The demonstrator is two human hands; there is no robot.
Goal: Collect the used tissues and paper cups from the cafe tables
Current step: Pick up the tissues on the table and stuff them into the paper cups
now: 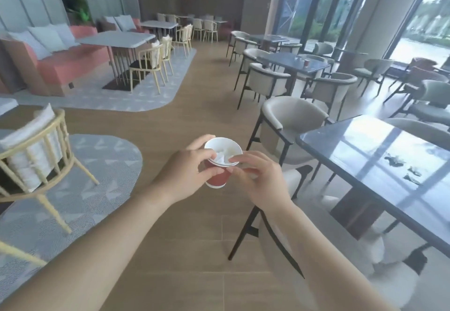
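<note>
Left hand [188, 174] curled around red paper cup [220, 164] with tissue [222, 156] inside, right hand [258, 176] fingertips pinching its rim.

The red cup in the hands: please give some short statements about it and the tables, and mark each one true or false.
1. The left hand holds the red cup by its side. True.
2. The cup is empty. False: white tissue lies inside it.
3. The cup stands on the near table. False: it is held in the air above the floor, to the left of that table.
4. The right hand has its fingertips at the cup's rim. True.
5. Another cup stands on a far table on the right side. True.
6. The near table carries a stack of plates. False: no plates show, only reflections and some small dark scraps.
</note>
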